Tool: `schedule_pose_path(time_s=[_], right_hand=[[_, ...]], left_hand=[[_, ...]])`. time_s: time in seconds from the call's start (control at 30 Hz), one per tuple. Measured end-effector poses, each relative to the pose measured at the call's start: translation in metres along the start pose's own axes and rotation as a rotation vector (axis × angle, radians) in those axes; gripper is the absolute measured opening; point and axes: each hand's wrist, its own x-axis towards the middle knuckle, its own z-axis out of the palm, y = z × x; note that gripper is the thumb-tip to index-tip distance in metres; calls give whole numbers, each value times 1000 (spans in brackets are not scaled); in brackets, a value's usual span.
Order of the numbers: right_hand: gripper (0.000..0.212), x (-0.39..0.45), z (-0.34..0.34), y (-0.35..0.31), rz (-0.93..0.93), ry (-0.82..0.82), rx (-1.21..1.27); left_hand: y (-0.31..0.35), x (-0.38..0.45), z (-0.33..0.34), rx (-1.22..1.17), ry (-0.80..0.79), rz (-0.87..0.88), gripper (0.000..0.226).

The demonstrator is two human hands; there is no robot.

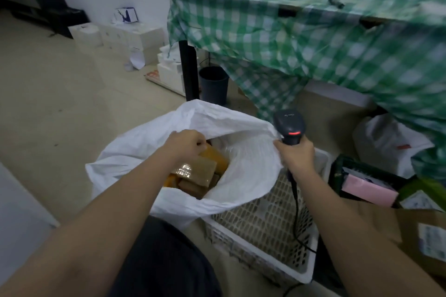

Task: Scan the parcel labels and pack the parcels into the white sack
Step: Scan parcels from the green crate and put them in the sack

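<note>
The white sack [149, 142] stands open on the floor in the middle of the head view. Several brown taped parcels lie inside it. My left hand [184, 143] reaches into the sack's mouth and grips the top brown parcel [196, 171] by its upper edge. My right hand [295, 154] holds a black barcode scanner [289, 125] by its handle, with a red light showing, and it also pinches the sack's right rim. The scanner's cable [296, 212] hangs down over the crate.
A white perforated plastic crate [260, 222] sits right of the sack. Further right are a pink packet [369, 191], a cardboard box with a label [420, 236] and a white bag [386, 142]. A table with green checked cloth [301, 38] and a dark bin [213, 84] stand behind.
</note>
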Motion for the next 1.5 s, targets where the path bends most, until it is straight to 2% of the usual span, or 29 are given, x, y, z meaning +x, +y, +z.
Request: schedule_pose_path(time_s=[0.17,0.37,0.43,0.57,0.67,0.73,0.93,1.03,1.13,1.23,1.5], right_hand=[[16,-26,-47,33,102,24,32],[14,-75,-139,87,242,90,17],[10,-88,-170,111,314,160,3],[16,-99,-225,154,497,251,44],[8,-98,-256,176,532,280,36],[13,-93,-271,187,526,306,53],[8,-57,-281,227,519,391,141],[10,-38,-279,242,513,394,163],[12,-25,-276,257,493,365,129],[12,-20,-272,266,498,337,105],[15,-16,-274,275,539,316,148]], left_hand=[[53,-24,7,-255,62,45,20],[149,-40,49,-367,64,254,31],[183,-43,71,-388,10,311,34],[248,-45,129,-359,-205,374,37],[279,-42,182,-315,-307,352,43],[296,-36,214,-272,-368,344,52],[330,0,282,-217,-506,399,66],[340,23,310,-195,-505,456,66],[351,47,331,-94,-489,476,91],[362,67,345,1,-552,457,112],[378,93,351,125,-677,442,136]])
